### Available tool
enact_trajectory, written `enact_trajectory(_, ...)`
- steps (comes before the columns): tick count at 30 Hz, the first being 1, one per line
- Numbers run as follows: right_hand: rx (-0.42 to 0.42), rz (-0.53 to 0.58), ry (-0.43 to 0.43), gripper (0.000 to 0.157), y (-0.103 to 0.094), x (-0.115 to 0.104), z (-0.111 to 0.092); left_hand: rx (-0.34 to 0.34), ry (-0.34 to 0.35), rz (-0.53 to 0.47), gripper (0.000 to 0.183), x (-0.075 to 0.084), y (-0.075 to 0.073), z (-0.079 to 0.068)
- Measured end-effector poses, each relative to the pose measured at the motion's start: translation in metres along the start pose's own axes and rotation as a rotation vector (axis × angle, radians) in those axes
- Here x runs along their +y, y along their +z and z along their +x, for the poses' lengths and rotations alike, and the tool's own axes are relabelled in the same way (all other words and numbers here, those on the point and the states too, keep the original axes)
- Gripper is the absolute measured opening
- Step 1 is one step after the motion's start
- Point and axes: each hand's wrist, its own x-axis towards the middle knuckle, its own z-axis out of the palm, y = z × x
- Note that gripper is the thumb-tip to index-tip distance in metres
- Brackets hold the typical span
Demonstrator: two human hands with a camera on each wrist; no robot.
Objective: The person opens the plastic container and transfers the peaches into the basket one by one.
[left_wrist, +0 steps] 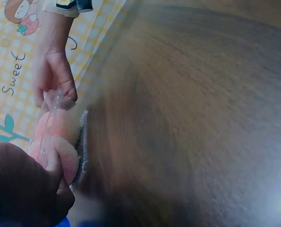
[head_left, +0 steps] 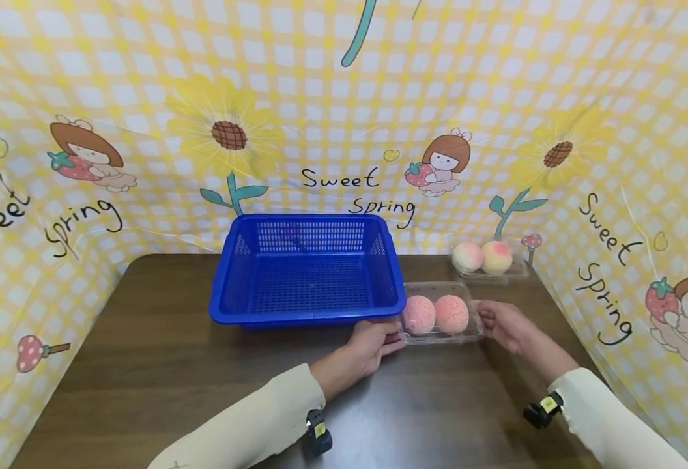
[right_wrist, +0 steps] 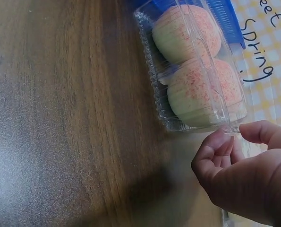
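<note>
Head view: box [head_left: 438, 339] with two pink balls [head_left: 419, 314] sits just beside the basket [head_left: 305, 318], at its right front corner, over the table [head_left: 144, 365]; left hand [head_left: 373, 345] grips its left end, right hand [head_left: 508, 327] its right end. Second box [head_left: 520, 268] stands behind, untouched. Left wrist view: left thumb lies along the box side. Right wrist view: right thumb and fingers pinch the edge. Step in hand, judged: two-handed handling of the box; whether raised, cannot tell. Next move calls for both ends kept level, clear of the basket rim.
</note>
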Motion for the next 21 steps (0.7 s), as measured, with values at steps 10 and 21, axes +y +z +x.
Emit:
enact_trajectory(10,-0.025,0.044,0.018,0.022,-0.004,0.002,-0.010,-0.025,-0.010,0.016,0.017,-0.008,0.000,-0.003)
enact_trajectory(21,-0.268,-0.115,0.055,0.022,0.002,0.014,-0.048,-0.075,-0.114,0.212,0.020,-0.006,-0.021,-0.050)
